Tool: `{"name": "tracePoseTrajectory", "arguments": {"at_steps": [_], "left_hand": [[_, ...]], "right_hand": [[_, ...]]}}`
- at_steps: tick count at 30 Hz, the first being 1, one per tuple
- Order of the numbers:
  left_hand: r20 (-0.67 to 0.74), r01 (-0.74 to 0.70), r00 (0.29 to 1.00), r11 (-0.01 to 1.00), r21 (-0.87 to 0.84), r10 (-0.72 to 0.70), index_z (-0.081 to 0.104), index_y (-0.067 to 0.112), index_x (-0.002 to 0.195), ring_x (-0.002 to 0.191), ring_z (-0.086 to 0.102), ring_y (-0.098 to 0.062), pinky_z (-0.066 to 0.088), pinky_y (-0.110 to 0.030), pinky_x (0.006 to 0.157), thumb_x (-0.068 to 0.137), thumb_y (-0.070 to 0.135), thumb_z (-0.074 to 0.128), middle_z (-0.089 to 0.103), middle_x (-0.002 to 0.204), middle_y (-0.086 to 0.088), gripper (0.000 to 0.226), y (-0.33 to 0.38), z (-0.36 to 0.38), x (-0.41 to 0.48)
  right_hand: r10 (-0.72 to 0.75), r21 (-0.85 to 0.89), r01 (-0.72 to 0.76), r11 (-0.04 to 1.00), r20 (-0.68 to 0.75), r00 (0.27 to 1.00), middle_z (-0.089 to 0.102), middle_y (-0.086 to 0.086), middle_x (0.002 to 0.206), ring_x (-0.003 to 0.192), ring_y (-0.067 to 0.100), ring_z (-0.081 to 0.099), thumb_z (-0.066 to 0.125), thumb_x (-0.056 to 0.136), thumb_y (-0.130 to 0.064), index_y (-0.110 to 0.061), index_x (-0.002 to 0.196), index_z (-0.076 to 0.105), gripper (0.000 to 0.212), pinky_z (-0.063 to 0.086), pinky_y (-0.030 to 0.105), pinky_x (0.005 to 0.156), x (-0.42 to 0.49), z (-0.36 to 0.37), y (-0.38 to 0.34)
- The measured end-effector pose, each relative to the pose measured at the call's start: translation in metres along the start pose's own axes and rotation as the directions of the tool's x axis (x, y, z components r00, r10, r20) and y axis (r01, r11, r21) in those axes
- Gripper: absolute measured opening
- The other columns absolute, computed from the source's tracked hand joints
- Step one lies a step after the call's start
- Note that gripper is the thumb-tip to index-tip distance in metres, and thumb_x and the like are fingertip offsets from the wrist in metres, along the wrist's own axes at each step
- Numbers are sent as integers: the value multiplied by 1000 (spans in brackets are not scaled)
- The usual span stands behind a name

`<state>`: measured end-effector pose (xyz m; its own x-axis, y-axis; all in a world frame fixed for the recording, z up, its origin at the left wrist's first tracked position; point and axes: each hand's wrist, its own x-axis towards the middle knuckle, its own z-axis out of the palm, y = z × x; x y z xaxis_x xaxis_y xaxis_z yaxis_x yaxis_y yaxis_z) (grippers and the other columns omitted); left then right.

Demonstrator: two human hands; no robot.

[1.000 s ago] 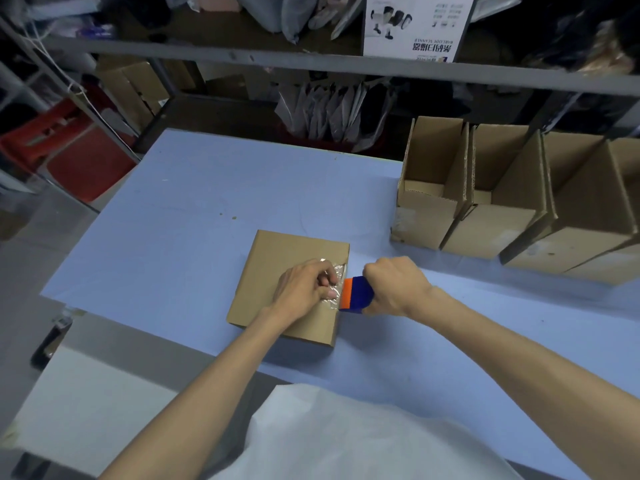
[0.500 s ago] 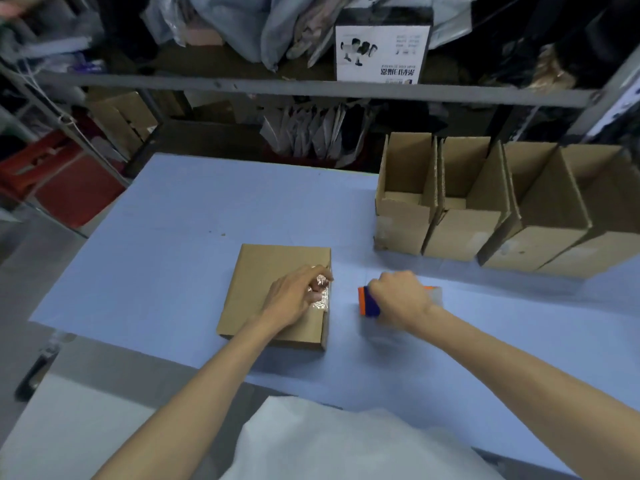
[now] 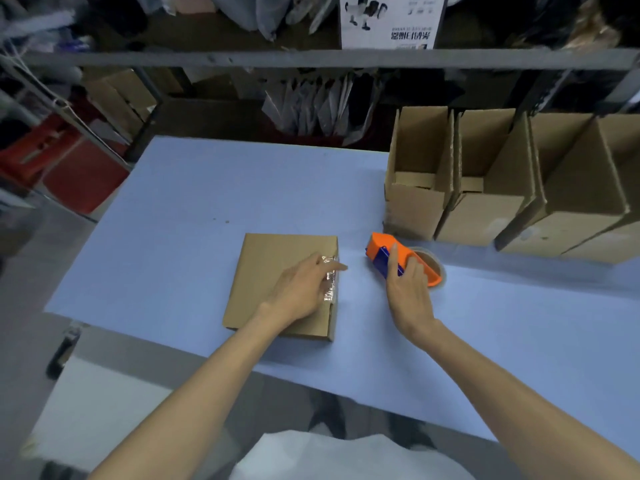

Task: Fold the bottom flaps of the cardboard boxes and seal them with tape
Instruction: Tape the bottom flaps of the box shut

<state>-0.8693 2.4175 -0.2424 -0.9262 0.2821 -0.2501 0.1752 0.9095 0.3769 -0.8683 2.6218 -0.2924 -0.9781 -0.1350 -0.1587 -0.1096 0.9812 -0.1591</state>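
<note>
My left hand (image 3: 301, 289) lies flat on the cardboard box (image 3: 277, 282), fingers stretched out and pressed on the crinkled clear tape (image 3: 329, 277) at the box's right edge, same spot as a moment ago, though now the fingertips poke just past that edge. My right hand (image 3: 408, 289) has moved: half a second back it covered the tape dispenser (image 3: 394, 256) in a fist right beside the box, and now it has slid right and away, fingers loosely spread over the orange and blue body, resting on it more than gripping. The dispenser lies on the table just right of my left fingertips, its long axis running from its orange nose, up and left of my right hand, back to the tape roll (image 3: 431, 263) at the right. The box sits flat under my left palm, closed face up. Beneath it all is the pale blue table (image 3: 207, 202). Beyond my right hand stands a row of open boxes (image 3: 485, 209), tops open, touching side by side. Farther off, a grey shelf rail (image 3: 242, 58) crosses the room with a white printed carton (image 3: 391, 19) above it.
</note>
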Motion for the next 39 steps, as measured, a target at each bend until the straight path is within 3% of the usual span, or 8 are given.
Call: {"name": "tracePoseTrajectory", "arguments": {"at_steps": [4,7,13,18,23,30,36,39], "left_hand": [[-261,75,962,996,-40,-83,53,27,133,119,46,-21,37,-32,97,84,35,63,50,122,0,50,-6,-4,22],[-94,195,978,978,75,-188,34,24,146,141,23,-27,14,-44,116,77,54,66,36,148,-5,82,-11,-1,47],[-221,264,946,960,97,-237,57,20,118,110,51,-28,36,-39,96,64,47,69,60,115,-3,61,5,-8,52],[-576,207,650,845,-493,-496,53,26,110,100,43,-17,31,-22,88,59,45,72,51,106,3,58,15,-58,17],[-483,197,634,730,-655,-604,44,26,108,106,45,-19,39,-27,87,65,41,79,42,108,3,58,15,-59,-31],[-291,352,659,626,-695,-694,35,18,121,109,53,-22,42,-33,84,65,52,79,44,120,3,79,8,-36,-55],[-123,445,625,481,-755,-771,36,28,121,111,52,-27,42,-43,91,76,42,73,38,118,5,60,7,-34,-60],[-130,457,608,479,-750,-784,35,28,114,107,51,-29,40,-42,87,83,37,63,39,119,3,43,7,-37,-58]], "right_hand": [[24,45,-29,999,112,993,37,22,132,112,35,41,35,98,-3,-11,152,4,63,39,40,92,0,21,7],[96,163,-106,981,69,993,43,20,129,111,35,43,41,94,-7,-13,148,23,58,43,40,89,-2,20,8],[-33,332,27,943,12,999,58,15,107,98,32,55,61,89,-20,-4,126,53,41,44,36,76,-29,-6,-7],[174,888,-426,174,398,901,64,10,78,64,22,66,59,91,-37,-13,109,49,31,57,42,64,-32,-64,-32],[93,964,-265,-29,266,959,69,-7,97,80,3,69,81,73,-14,-24,123,39,66,52,16,64,-15,-101,-53],[184,866,-136,482,51,982,48,-34,90,84,-5,53,84,30,-60,-57,93,29,84,40,18,64,-16,-95,-80],[232,922,-216,321,144,962,58,-35,94,91,1,58,82,53,-17,-41,122,47,81,50,34,84,-8,-83,-77],[278,847,-238,475,113,954,54,-16,107,96,10,53,79,49,-49,-34,127,37,90,47,34,81,-12,-85,-86]]}}
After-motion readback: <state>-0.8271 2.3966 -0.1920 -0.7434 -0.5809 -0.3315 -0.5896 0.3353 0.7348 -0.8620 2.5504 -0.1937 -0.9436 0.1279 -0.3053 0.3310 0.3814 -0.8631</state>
